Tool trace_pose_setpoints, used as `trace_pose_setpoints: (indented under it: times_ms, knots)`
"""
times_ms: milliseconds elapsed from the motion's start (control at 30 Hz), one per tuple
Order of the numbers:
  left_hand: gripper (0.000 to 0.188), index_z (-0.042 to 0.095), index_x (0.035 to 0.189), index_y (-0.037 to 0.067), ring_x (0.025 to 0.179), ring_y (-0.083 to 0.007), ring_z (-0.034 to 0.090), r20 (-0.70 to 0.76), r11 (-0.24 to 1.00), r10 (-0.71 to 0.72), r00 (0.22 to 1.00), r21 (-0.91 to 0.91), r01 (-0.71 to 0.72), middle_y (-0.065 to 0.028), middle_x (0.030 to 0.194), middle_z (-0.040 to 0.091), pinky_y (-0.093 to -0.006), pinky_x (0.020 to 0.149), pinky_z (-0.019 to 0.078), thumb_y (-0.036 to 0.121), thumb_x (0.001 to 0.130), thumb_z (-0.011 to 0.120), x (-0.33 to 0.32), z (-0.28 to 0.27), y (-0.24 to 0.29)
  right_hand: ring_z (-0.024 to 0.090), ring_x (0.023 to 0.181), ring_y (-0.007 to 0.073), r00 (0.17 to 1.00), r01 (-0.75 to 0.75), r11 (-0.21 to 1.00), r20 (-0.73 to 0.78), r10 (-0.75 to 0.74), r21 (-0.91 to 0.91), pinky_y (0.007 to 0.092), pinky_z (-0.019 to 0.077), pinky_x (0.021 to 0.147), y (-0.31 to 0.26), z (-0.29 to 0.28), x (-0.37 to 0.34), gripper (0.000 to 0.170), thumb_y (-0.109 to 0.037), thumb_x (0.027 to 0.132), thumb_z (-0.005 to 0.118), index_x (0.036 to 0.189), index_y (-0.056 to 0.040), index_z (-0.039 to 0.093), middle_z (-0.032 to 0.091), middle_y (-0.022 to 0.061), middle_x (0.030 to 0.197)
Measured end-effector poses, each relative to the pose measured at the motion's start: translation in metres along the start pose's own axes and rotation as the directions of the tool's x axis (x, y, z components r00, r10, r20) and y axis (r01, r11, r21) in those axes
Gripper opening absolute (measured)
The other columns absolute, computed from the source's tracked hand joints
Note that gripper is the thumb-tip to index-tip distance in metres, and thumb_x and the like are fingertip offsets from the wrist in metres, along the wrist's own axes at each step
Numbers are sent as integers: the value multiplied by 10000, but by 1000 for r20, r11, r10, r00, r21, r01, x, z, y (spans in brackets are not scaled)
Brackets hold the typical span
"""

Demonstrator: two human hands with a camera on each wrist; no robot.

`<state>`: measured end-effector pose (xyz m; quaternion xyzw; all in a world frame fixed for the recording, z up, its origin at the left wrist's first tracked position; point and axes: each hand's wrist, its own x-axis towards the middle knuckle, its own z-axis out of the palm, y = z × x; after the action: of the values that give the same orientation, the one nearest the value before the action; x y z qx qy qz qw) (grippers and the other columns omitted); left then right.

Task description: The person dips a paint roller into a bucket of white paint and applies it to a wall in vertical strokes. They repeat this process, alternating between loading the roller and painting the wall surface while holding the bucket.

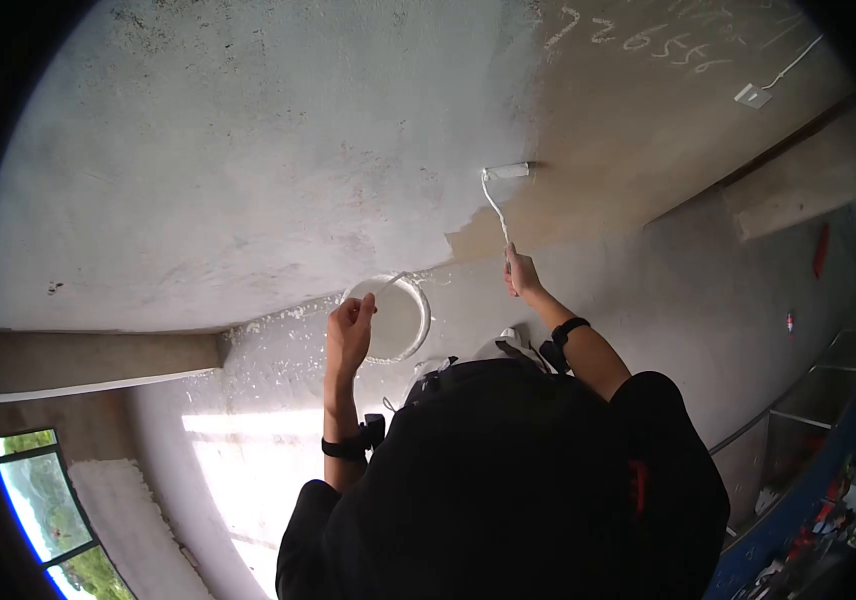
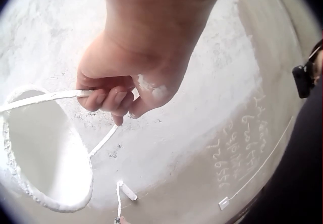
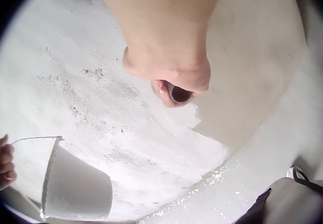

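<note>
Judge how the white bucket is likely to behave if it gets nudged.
The white bucket would probably swing or tip, since the left hand holds it by its slim handle. Its body looks stiff, keeping a smooth tapered shape. The rim may be slippery if its lumpy white coating is wet.

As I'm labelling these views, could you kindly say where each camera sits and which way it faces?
Head: on the head, facing forward and down at wall and bucket; both arms show.
Left wrist: worn there, facing the bucket handle; left fingers show.
Right wrist: worn there, facing the roller handle; right fingers show, left ones at edge.
Wrist views share the bucket.
</note>
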<state>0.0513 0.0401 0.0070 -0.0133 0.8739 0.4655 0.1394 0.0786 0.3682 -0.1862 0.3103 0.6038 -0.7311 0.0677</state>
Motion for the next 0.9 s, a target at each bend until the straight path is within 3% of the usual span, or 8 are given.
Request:
trace_pose_setpoints:
  times_ms: [133,233,400,567,600,667,767,900]
  knots:
    - [421,648,835,-50,555,-82,454,4,1000,-5,1000,-4,5,-40,589,550,-275,514,360,355,931,582,-4,2,8,396,314,157,992,-117,991,-52,113,-69,308,339,321,11,5,11,617,-551,970,331,576,-84,418,390,24,463]
    - [408,649,838,-48,568,-80,469,-4,1000,-23,1000,-12,23,-43,605,569,-270,528,378,345,927,591,-4,4,10,318,352,110,970,-231,970,-99,222,-82,277,292,332,14,2,32,549,-571,948,405,691,-87,431,385,7,516]
    - [395,642,843,-46,587,-80,484,3,1000,-8,1000,-8,8,-37,625,571,-262,545,394,336,930,594,-6,3,19,378,347,126,927,-375,919,-17,376,-119,295,340,339,-3,-17,56,488,-487,959,411,690,-82,456,417,9,499]
    - [342,626,906,-30,549,-37,404,10,993,-43,999,-110,44,39,634,477,-218,477,307,307,947,586,-5,4,8,370,378,105,955,-108,842,181,236,-529,282,332,375,-53,-39,-46,540,-562,910,520,643,-99,440,409,-17,492]
    - [310,614,931,-32,529,-31,378,54,950,-82,995,-297,94,42,631,461,-212,459,283,274,954,573,-3,4,8,372,404,117,967,-14,798,193,163,-602,298,344,403,-59,-45,-71,564,-555,900,548,624,-75,439,414,6,490]
    - [279,603,955,-35,509,-25,352,97,869,-111,989,-474,144,44,628,445,-205,441,260,241,962,559,-5,6,15,373,487,150,938,340,538,316,-140,-771,348,373,486,-59,-59,-111,557,-478,883,615,639,3,475,416,73,511]
    - [219,585,978,-34,477,-13,306,111,804,-142,984,-567,179,52,614,414,-196,417,216,180,964,542,-5,0,29,359,541,214,922,348,593,380,-76,-726,393,385,549,-111,-44,-176,515,-413,863,655,698,54,514,421,124,540]
    - [225,593,954,-27,477,-28,352,132,780,-100,986,-605,161,29,622,454,-204,423,257,196,947,562,-4,-4,32,459,535,304,910,362,487,414,0,-795,390,425,572,-142,-25,-208,483,-405,861,656,723,45,547,500,174,570]
